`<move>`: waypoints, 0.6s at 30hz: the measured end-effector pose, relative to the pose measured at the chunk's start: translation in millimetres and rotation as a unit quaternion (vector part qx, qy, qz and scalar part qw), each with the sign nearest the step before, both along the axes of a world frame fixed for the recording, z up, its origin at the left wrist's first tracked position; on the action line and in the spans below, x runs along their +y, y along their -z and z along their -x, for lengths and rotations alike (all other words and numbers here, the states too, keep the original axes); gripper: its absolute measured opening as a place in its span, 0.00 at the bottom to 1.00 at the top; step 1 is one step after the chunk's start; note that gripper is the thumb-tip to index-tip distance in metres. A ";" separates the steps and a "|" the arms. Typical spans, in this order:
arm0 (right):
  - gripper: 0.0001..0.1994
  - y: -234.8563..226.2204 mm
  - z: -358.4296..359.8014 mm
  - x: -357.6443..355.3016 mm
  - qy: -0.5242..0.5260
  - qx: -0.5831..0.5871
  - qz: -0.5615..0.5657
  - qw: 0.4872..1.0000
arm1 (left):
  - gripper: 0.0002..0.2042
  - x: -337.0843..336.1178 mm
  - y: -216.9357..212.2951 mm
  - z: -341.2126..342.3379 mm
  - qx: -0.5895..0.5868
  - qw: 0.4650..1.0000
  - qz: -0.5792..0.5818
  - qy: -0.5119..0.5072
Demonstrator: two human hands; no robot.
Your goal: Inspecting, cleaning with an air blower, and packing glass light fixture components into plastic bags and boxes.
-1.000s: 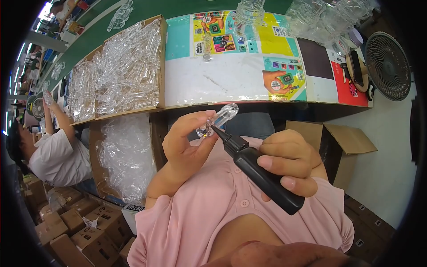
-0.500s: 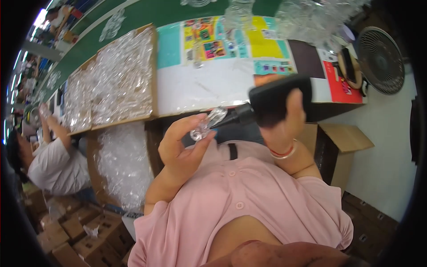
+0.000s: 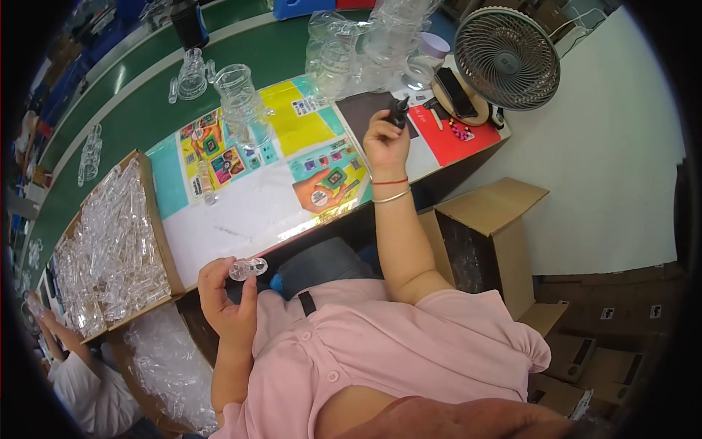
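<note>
Between the thumb and fingers of my left hand (image 3: 228, 301) is a small clear glass-like piece (image 3: 247, 269) with a rounded end, held level just off the table's near edge. My right hand (image 3: 385, 150) is stretched out over the printed table covering, closed around a black bottle with a pointed nozzle (image 3: 398, 111). Its nozzle points up and away from the clear piece; most of the bottle's body is hidden by my fingers. A slim clear piece (image 3: 205, 183) stands on the covering beyond my left hand.
A carton of many clear pieces (image 3: 121, 241) sits at the left, above a box of clear plastic wrap (image 3: 172, 366). Tall clear vessels (image 3: 241, 102) stand farther back. A fan (image 3: 507, 58) and phone (image 3: 455, 91) are far right, an open carton (image 3: 497, 227) below. Another person (image 3: 91, 395) works at left.
My right hand has carried the black bottle away from the clear piece, out toward the far side of the table. My left hand still holds the piece. The view has swung to the right.
</note>
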State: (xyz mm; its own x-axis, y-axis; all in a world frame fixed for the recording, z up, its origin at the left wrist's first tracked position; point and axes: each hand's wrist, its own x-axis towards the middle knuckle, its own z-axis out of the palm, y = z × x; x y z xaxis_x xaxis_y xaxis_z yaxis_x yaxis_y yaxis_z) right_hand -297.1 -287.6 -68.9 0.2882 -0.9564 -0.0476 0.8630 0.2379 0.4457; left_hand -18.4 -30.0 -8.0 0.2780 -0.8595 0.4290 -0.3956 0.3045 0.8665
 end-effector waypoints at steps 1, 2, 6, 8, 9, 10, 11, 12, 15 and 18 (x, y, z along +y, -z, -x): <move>0.14 -0.2 8.1 -7.1 0.029 0.004 -0.001 1.000 | 0.18 -0.9 0.7 0.2 -0.010 1.000 -0.018 -0.003; 0.15 1.5 13.9 -12.5 0.058 0.008 -0.003 0.998 | 0.18 -2.4 1.1 1.6 -0.019 0.999 -0.037 -0.005; 0.13 16.4 23.5 -16.6 0.086 0.008 -0.033 0.996 | 0.18 -11.2 5.5 14.4 0.050 0.997 -0.054 -0.006; 0.14 18.5 24.6 -16.3 0.079 -0.004 -0.034 0.996 | 0.18 -16.2 10.0 16.4 0.108 0.992 -0.059 0.024; 0.14 18.0 24.5 -15.7 0.072 -0.016 -0.034 0.997 | 0.18 -18.2 8.9 18.0 0.106 0.992 -0.061 0.024; 0.14 18.8 26.5 -16.3 0.074 -0.017 -0.036 0.996 | 0.18 -21.3 7.8 20.5 0.126 0.990 -0.060 0.029; 0.17 19.5 28.8 -17.2 0.058 -0.023 -0.032 0.998 | 0.17 -23.7 7.3 22.5 0.145 0.987 -0.059 0.035; 0.19 20.3 31.1 -17.7 0.041 -0.029 -0.028 0.998 | 0.17 -25.2 7.9 23.7 0.144 0.987 -0.061 0.037; 0.28 13.1 27.4 -8.7 0.045 -0.003 -0.046 0.998 | 0.16 -29.5 12.6 24.6 0.152 0.984 -0.081 0.042; 0.36 6.6 21.6 2.2 0.066 0.073 -0.036 0.994 | 0.16 -33.5 15.8 23.4 0.263 0.955 -0.115 0.073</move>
State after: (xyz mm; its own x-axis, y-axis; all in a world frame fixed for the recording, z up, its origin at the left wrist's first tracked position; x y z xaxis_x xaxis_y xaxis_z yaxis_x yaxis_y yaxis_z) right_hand -318.7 -285.4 -75.6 0.1449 -0.9781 -0.1494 0.9416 0.0899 0.3247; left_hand -41.9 -63.5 -23.8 0.2736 -0.9601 0.0575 0.1455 0.1005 0.9842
